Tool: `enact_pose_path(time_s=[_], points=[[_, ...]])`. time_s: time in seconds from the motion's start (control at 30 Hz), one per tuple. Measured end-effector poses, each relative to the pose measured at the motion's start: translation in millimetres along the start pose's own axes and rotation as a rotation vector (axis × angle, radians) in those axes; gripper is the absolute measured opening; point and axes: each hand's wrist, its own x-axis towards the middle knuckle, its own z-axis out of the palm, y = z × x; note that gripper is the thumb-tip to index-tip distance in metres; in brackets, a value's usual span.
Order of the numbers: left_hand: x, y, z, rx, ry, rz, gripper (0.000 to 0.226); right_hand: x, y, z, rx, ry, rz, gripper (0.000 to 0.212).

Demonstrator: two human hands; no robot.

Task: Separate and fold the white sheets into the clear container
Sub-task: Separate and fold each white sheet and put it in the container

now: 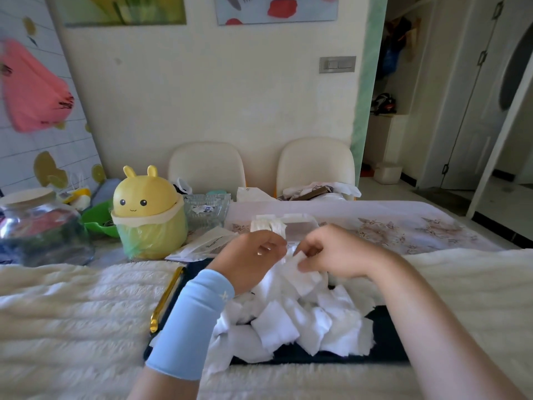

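Note:
A heap of small white sheets [291, 321] lies on a dark tray [386, 339] near the table's front. Above the heap's far end, my left hand [248, 259] and my right hand [331, 252] pinch one white sheet [297, 262] between them, fingers closed on its edges. Just beyond the hands stands the clear container [300, 225], with a few folded white sheets [266, 226] upright in its left end. My left wrist wears a light blue sleeve.
A yellow bunny-shaped bin [148, 213] stands at the left, a glass jar [40, 229] further left, a cut-glass dish [206, 209] behind. A gold tool [167, 298] lies beside the tray. Paper packets [202, 243] lie near the bin. Two cream chairs stand behind the table.

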Motion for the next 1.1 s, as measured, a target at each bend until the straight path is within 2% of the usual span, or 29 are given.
enact_pose_path(time_s=[0.07,0.17,0.2,0.3,0.4,0.5,0.57,0.67,0.73,0.8,0.87,1.0,1.1], points=[[-2,2,3,-0.101,0.051,0.027,0.019,-3,1,-5,0.123,0.086,-0.019,0.007],[-2,6,5,-0.196,0.025,0.025,0.038,-8,0,-8,0.301,0.116,-0.022,0.003],[-2,7,5,-0.221,0.019,0.025,0.036,-9,-1,-7,0.354,0.113,-0.027,0.005],[-2,7,3,-0.353,0.057,-0.006,0.011,-8,-6,-3,0.466,0.132,-0.041,0.009],[-2,1,-2,-0.512,0.134,-0.089,0.009,-4,-11,3,0.547,0.147,-0.042,0.012],[-5,-2,-9,-0.664,0.124,-0.148,0.011,-1,-13,7,0.589,0.19,-0.032,0.009],[-6,-3,-12,-0.751,0.161,-0.196,0.011,1,-12,12,0.512,0.244,-0.007,0.008],[-4,-8,-18,-0.772,0.322,-0.263,0.012,3,-15,25,0.166,0.238,-0.032,0.01],[-4,-12,-21,-0.767,0.37,-0.28,0.012,3,-19,38,-0.094,0.142,-0.012,0.03],[-4,-14,-21,-0.761,0.373,-0.283,0.011,3,-21,49,-0.225,0.085,0.026,0.043],[-3,-14,-20,-0.72,0.373,-0.275,0.01,4,-21,53,-0.2,0.056,0.018,0.043],[-2,-15,-17,-0.635,0.387,-0.266,0.01,3,-20,43,-0.036,0.018,-0.036,0.012],[-1,-18,-17,-0.591,0.386,-0.254,0.014,-1,-18,25,0.118,0.054,-0.079,0.005]])
